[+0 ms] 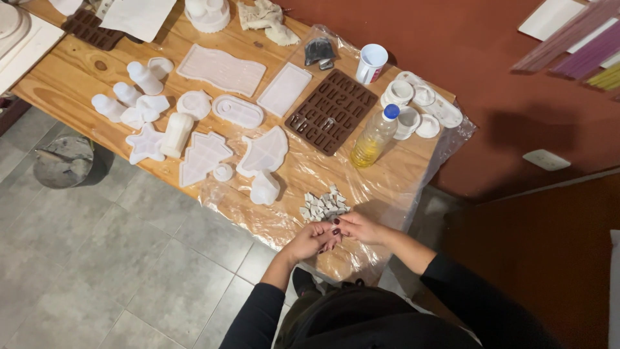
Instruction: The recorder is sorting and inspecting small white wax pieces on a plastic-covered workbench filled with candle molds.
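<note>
White fragments [325, 205] heaped near the table's [58, 77] front edge, on clear plastic sheeting [387, 187]. Fingertips of left hand [312, 240] and right hand [359, 227] pressed together just below the heap, apparently pinching something too small to make out. Beyond: white moulds [219, 68] apparently empty, brown letter mould [331, 111], oil bottle [373, 137], cup [372, 63] untouched. Seemingly early days.

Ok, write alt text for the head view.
A person's left hand and right hand meet at the near edge of a wooden table, beside a pile of small white pieces on clear plastic sheeting. Further back lie white moulds, a brown letter mould and a bottle of yellow liquid.
</note>
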